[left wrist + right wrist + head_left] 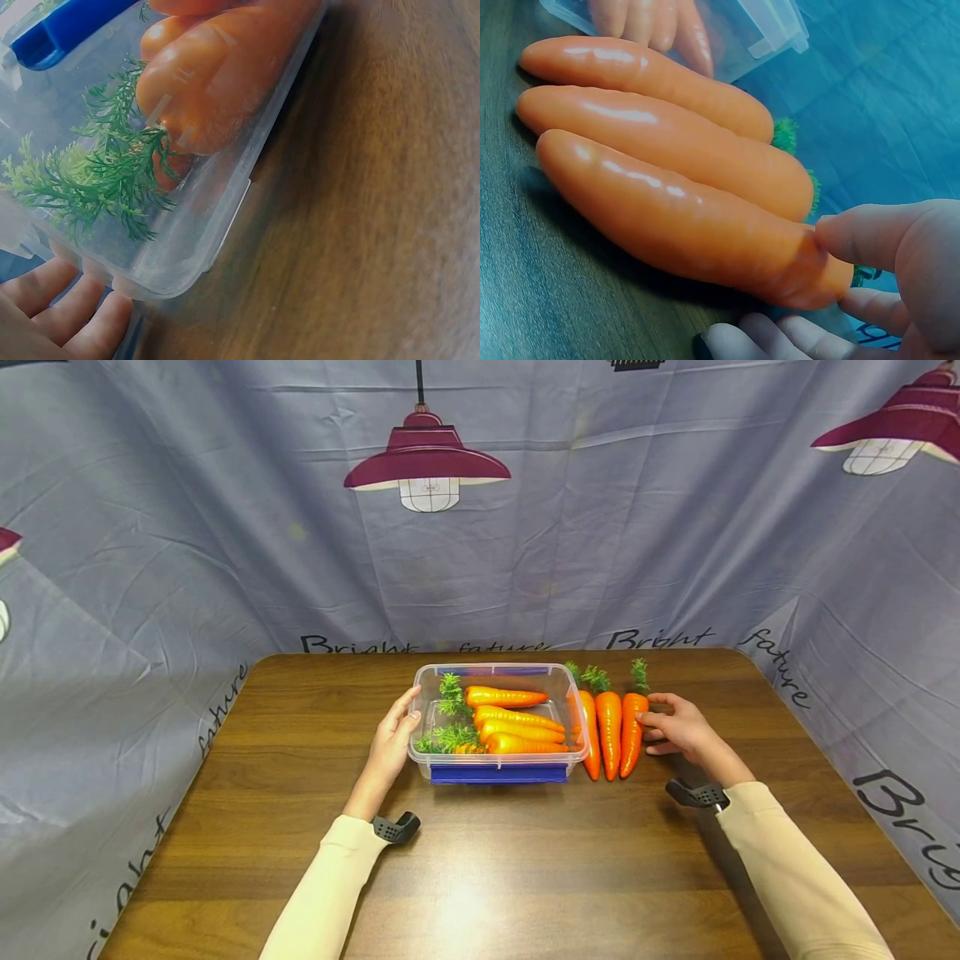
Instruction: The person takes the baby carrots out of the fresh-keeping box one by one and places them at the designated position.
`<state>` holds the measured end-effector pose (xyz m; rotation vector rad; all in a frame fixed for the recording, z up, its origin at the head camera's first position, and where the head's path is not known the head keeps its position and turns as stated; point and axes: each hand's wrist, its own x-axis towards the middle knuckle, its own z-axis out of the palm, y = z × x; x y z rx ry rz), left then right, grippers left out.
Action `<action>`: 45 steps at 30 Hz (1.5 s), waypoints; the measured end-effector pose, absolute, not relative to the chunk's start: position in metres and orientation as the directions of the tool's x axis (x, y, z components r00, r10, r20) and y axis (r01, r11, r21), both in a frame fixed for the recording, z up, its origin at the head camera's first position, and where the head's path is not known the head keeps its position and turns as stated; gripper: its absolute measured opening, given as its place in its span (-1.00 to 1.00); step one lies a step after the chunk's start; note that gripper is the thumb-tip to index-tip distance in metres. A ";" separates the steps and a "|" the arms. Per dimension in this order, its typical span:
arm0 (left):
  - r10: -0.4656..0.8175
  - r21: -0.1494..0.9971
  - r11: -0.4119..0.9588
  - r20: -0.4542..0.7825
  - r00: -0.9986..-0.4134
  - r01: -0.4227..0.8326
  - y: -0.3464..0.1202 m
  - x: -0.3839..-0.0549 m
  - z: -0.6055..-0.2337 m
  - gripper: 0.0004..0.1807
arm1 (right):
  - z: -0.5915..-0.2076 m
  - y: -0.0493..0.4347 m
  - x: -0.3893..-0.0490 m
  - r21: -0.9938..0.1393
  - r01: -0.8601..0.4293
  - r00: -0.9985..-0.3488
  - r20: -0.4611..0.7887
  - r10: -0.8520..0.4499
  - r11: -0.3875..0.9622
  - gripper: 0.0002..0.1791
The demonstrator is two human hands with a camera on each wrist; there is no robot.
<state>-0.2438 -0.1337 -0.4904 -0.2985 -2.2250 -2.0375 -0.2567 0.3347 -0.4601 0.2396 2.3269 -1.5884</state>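
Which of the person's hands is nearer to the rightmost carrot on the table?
The right. The right hand touches that carrot near its leafy end; the left hand is farther off, at the left side of the clear box.

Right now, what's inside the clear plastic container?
At least four orange carrots with green leafy tops lie inside the clear plastic container. Whatever is directly underneath them is covered and cannot be seen.

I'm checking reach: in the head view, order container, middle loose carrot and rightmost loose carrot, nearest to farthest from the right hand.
1. Rightmost loose carrot, touching the right hand.
2. Middle loose carrot, just left.
3. Container, farther left.
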 end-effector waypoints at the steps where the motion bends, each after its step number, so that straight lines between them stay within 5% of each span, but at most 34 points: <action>1: 0.070 0.973 0.079 0.214 -0.974 0.219 -0.134 -0.244 -0.490 -0.47 | -0.460 0.335 -0.257 -0.875 0.310 -0.937 -0.348 -0.038 0.371 -0.15; 45: 0.078 0.974 0.090 0.202 -0.976 0.208 -0.134 -0.244 -0.491 -0.47 | -0.458 0.344 -0.254 -0.875 0.313 -0.941 -0.337 0.000 0.370 -0.25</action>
